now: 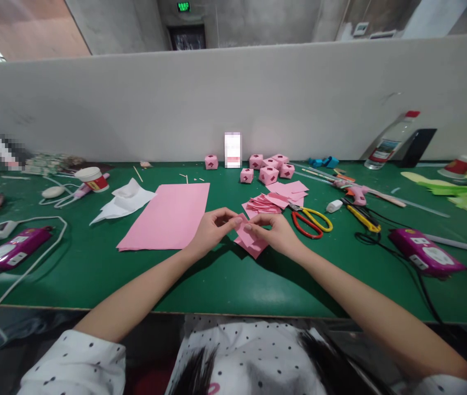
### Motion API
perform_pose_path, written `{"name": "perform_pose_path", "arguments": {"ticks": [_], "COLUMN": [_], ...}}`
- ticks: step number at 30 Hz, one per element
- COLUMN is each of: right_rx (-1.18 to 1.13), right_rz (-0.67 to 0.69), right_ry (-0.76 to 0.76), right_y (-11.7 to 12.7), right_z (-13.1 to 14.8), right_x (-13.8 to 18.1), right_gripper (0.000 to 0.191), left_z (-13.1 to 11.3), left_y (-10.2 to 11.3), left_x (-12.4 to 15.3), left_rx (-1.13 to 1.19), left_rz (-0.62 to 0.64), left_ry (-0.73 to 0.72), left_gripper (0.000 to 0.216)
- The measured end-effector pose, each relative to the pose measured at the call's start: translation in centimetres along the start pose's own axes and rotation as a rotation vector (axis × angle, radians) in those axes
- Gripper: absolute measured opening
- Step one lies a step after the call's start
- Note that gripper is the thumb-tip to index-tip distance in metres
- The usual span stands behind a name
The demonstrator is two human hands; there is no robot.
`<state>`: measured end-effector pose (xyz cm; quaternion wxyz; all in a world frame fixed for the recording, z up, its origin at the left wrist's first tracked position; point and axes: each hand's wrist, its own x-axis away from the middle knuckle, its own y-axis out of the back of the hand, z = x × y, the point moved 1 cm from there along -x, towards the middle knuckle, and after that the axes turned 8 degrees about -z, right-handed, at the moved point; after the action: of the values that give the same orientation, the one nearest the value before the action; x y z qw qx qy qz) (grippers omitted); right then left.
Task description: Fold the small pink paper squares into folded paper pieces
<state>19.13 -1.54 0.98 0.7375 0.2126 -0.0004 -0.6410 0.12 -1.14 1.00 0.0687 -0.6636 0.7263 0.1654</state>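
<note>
Both my hands meet over the green table (225, 280) on a small folded pink paper piece (250, 242). My left hand (212, 229) pinches its left corner with curled fingers. My right hand (275, 231) presses and grips its right side, fingers bent over the paper. The piece is partly folded, with flaps sticking out below my fingers. Just beyond my hands lies a loose pile of small pink paper squares (274, 200).
A large pink sheet (167, 216) lies left of my hands, white crumpled paper (124, 200) beyond it. Several finished pink paper cubes (268, 167) stand at the back. Scissors (311, 220), glue gun (357, 193), purple power strips (425, 252) (13, 247), a bottle (389, 142) and green paper (463, 195) surround.
</note>
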Motion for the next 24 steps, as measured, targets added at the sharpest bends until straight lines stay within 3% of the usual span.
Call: {"name": "perform_pose_path", "arguments": {"ticks": [4, 14, 24], "right_rx": [0.060, 0.005, 0.184], "right_rz": [0.026, 0.043, -0.036], "right_ry": [0.039, 0.009, 0.290], "right_y": [-0.17, -0.03, -0.04], "right_z": [0.12, 0.40, -0.08], "right_x": [0.13, 0.17, 0.42], "right_gripper": [0.029, 0.032, 0.018], "left_z": [-0.19, 0.02, -0.17], "left_y": [-0.13, -0.04, 0.16], "left_x": [0.05, 0.17, 0.35], "left_rx": [-0.037, -0.045, -0.131], "left_rz": [0.040, -0.031, -0.012], "left_ry": [-0.007, -0.036, -0.202], "left_gripper": [0.027, 0.026, 0.016]}}
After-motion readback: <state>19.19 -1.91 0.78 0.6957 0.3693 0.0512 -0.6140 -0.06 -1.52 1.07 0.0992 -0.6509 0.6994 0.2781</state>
